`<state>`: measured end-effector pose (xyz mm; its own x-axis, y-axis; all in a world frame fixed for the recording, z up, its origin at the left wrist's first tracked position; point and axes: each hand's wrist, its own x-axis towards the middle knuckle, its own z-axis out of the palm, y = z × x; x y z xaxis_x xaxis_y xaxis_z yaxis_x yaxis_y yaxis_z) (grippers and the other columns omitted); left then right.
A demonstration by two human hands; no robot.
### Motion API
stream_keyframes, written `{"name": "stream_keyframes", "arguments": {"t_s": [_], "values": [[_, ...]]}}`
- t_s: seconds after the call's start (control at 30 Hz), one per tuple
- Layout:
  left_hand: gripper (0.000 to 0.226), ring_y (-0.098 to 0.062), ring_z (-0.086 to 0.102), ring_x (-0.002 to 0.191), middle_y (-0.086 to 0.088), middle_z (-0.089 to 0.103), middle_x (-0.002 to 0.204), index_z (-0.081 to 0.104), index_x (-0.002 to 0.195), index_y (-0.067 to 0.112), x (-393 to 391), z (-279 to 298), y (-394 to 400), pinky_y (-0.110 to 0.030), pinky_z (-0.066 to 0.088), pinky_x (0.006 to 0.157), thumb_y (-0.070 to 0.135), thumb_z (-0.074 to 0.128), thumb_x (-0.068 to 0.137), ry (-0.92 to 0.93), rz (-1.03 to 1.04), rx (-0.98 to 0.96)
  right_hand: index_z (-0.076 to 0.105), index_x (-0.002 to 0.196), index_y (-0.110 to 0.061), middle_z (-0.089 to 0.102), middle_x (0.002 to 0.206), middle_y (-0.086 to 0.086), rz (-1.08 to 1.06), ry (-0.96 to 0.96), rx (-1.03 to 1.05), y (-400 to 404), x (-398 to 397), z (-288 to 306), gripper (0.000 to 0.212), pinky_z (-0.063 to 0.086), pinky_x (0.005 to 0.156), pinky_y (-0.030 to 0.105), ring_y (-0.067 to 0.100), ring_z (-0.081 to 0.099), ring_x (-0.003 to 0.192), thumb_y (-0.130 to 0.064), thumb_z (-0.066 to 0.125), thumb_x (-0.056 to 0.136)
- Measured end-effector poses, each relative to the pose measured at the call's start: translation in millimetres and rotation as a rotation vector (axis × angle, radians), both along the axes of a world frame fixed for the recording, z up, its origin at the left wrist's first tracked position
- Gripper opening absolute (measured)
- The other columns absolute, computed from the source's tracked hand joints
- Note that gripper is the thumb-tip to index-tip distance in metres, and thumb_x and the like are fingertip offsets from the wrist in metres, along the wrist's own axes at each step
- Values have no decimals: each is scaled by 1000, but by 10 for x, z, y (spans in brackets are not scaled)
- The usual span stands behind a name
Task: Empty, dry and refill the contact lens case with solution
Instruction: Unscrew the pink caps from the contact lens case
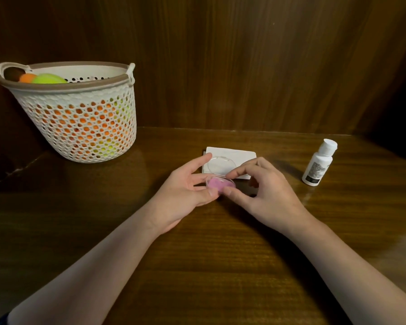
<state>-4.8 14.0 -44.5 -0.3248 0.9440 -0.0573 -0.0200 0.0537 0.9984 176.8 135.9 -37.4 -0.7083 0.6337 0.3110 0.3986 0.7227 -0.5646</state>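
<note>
Head view: a dark wooden table [220,266] backed by wood-panelled walls [244,66] is seen. An open contact lens case [217,182] is pinched above the table by the left hand [185,193] and right hand [265,191]. Behind lies a white tissue [239,153]; a solution bottle [318,165] stands right, a basket [80,118] left.

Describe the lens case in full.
The case is a small oval of clear plastic with a pink inside. Its clear lid is swung open, standing up toward the tissue behind it. It is held above the table, not resting on it: the left hand cradles it, and the right hand pinches its near right edge. Any liquid inside cannot be seen.
</note>
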Motion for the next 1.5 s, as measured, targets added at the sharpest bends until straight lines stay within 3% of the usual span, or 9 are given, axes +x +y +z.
{"name": "stream_keyframes", "arguments": {"t_s": [0.53, 0.7, 0.87, 1.13, 1.27, 1.5], "values": [[91, -18, 71, 127, -1, 63, 152, 44, 159, 42, -17, -11, -10, -48, 57, 110, -5, 80, 90, -5, -3, -13, 69, 95, -43, 54, 116, -25, -65, -42, -128, -47, -20, 51, 28, 55, 95, 32, 6, 56, 115, -63, 83, 82], [91, -20, 70, 128, -1, 61, 154, 45, 159, 43, -23, -13, 0, -49, 57, 109, -5, 81, 90, -5, 3, -18, 67, 91, -43, 59, 110, -25, -68, -36, -139, -64, -27, 65, 26, 45, 75, 21, 0, 56, 101, -61, 84, 82], [91, -20, 71, 128, -2, 62, 154, 44, 159, 43, -35, -20, 3, -49, 57, 109, -5, 80, 90, -14, -7, -22, 69, 92, -41, 66, 99, -24, -54, 29, -169, -65, -17, 47, 26, 43, 70, 20, -1, 59, 95, -56, 87, 81], [92, -22, 70, 129, -4, 64, 151, 43, 160, 40, -28, -39, -9, -50, 56, 111, -3, 82, 89, -16, -5, -15, 69, 91, -43, 70, 90, -27, -16, 69, -185, -52, -21, 10, 23, 44, 68, 14, -13, 61, 92, -48, 89, 82], [91, -21, 70, 129, -3, 65, 150, 43, 160, 40, -30, -35, -5, -49, 55, 112, -5, 81, 90, -13, -9, -14, 73, 108, -45, 73, 103, -25, 17, 60, -167, -63, -22, 17, 27, 54, 82, 23, -3, 66, 100, -45, 87, 85], [91, -22, 70, 129, -4, 64, 151, 43, 160, 39, -30, -30, -12, -50, 55, 112, -4, 81, 89, -22, -13, -15, 74, 101, -52, 68, 106, -28, 42, 51, -136, -78, -2, 50, 18, 43, 77, 18, -5, 59, 104, -47, 84, 87]]}}
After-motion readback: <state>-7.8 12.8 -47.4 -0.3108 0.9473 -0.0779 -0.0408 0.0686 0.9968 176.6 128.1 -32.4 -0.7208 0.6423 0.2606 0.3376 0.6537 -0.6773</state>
